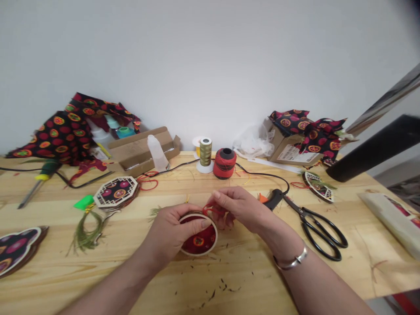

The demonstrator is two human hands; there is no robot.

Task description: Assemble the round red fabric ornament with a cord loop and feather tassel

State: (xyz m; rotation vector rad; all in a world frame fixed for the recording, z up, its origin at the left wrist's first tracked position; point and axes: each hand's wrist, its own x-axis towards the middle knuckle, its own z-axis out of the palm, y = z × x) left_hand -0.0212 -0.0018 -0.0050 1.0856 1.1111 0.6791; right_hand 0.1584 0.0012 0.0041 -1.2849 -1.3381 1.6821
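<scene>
Left hand (173,226) is clamped on a round ornament (198,241), thumb across its upper face, fingers behind. Ornament has a pale rim and dark red patterned fabric, held tilted just above the bench (183,302), front centre. Right hand (241,204) is right beside it, fingers closed on red cord (207,210) at the ornament's top edge; exact grip partly hidden by the fingers. Bracelet (295,261) on the right wrist. Small dark scraps (223,286) on the wood below the hands. Straight behind the hands: red thread spool (225,164), with olive thread spool (205,153) just left of it, both upright. Right of the hands: black-handled scissors (321,234) lying flat, then fan-shaped ornament (318,187) beyond them. Left: octagonal ornament (117,192) with red cord loops on one side and an olive tassel (85,229) near its other side. Screwdriver (41,179) farther out, blade toward the near side. Back left: patterned cloth (52,135) heaped by a long cardboard box (131,153), translucent bottle (157,153) leaning on the box. Back right: clear plastic bag (252,143) beside a carton (292,151) with more patterned cloth on top. Black cylinder (374,151) at far right, tilted.
</scene>
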